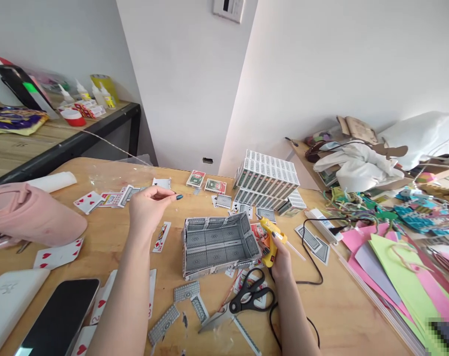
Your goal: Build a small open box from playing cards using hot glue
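Note:
An open box made of grey-backed playing cards (220,244) rests on the wooden table in front of me. My right hand (280,254) is wrapped round a yellow glue gun (271,240), its nozzle pointing up and left beside the box's right wall. My left hand (152,202) is raised to the left of the box, thumb and fingertips pinched together; whatever may be between them is too small to make out. Black-handled scissors (243,299) lie open below the box, near cut card pieces (164,324).
Stacked card packs (267,180) stand behind the box. A phone (59,319) and pink roll (35,212) lie left. The black cord (313,282) loops right of my right hand, near a power strip (323,225) and coloured sheets (398,277).

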Demonstrator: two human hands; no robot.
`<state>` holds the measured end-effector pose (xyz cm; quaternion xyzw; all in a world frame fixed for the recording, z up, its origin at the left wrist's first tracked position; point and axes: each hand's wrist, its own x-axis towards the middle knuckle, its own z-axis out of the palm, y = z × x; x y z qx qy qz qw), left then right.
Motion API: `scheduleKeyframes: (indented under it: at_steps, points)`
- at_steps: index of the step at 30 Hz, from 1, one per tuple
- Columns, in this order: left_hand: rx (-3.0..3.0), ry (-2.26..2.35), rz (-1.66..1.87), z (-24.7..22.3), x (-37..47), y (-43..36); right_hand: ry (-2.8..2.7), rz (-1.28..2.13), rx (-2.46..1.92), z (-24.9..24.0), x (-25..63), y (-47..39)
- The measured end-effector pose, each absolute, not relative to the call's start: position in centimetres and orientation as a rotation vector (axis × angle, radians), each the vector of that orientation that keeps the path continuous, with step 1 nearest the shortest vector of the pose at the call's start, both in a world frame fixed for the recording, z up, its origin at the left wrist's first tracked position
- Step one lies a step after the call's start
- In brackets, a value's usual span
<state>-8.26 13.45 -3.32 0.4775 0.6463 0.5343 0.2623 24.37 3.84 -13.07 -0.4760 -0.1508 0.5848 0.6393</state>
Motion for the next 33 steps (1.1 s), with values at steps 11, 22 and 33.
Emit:
scheduleKeyframes:
  at_steps: [11,22,33]
  points:
    - [1.317,1.731,1.52,-2.6,-7.7,13.2,-0.431,1.394,-0.925,-10.3,24.6,3.2]
    - [1.391,1.786,1.554,-3.1,-8.9,13.2,-0.561,1.338,-0.977,-9.3,24.8,2.6]
    - [1.389,1.802,1.414,-1.6,-7.5,12.6,-0.54,1.047,-1.384,-10.3,25.7,2.7]
